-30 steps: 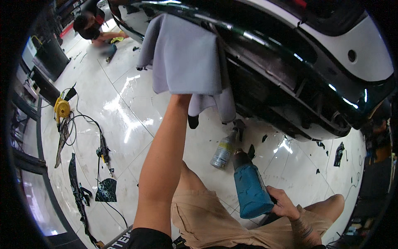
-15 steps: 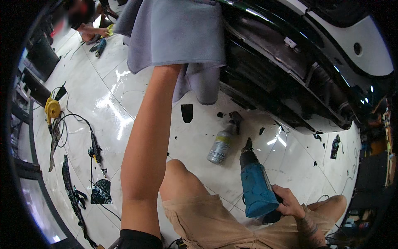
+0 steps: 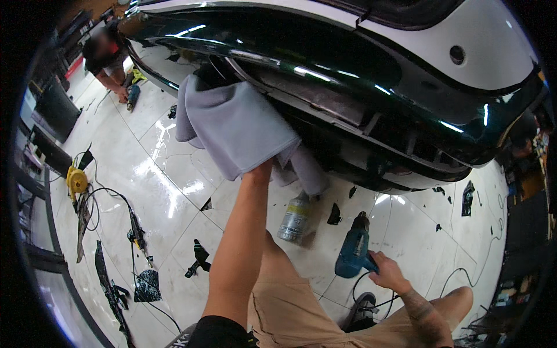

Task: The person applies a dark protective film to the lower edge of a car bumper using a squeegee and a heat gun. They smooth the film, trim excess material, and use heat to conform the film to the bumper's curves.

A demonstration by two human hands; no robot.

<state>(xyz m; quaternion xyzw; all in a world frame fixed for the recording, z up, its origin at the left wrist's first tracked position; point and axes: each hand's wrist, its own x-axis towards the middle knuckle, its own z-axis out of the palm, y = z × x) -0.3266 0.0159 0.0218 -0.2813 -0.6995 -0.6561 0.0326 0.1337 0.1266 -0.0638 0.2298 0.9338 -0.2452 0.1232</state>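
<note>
A grey microfiber cloth (image 3: 238, 127) drapes over my left hand (image 3: 259, 171) in front of the car bumper's lower opening. The cloth hides my left fingers, but it moves with the hand and appears gripped. Folds of it hang beyond the wrist, down to the top of a grey spray bottle (image 3: 293, 219) standing on the floor. My right hand (image 3: 387, 272) is closed around the handle of a blue heat gun (image 3: 353, 250), held low above the floor between my knees. Its dark nozzle points away from me, toward the dark green glossy bumper (image 3: 371, 75).
Dark film scraps (image 3: 334, 214) lie scattered over the white tiles (image 3: 174, 156). At left are a yellow tool (image 3: 76, 181) with black cables and a long black strip (image 3: 104, 272). Another person (image 3: 107, 55) crouches far left, a hand at a second blue heat gun (image 3: 133, 97).
The cloth and my left hand have come lower in view, and more of the bumper shows. My right hand's heat gun has shifted slightly. The other person's hand has reached the second heat gun.
</note>
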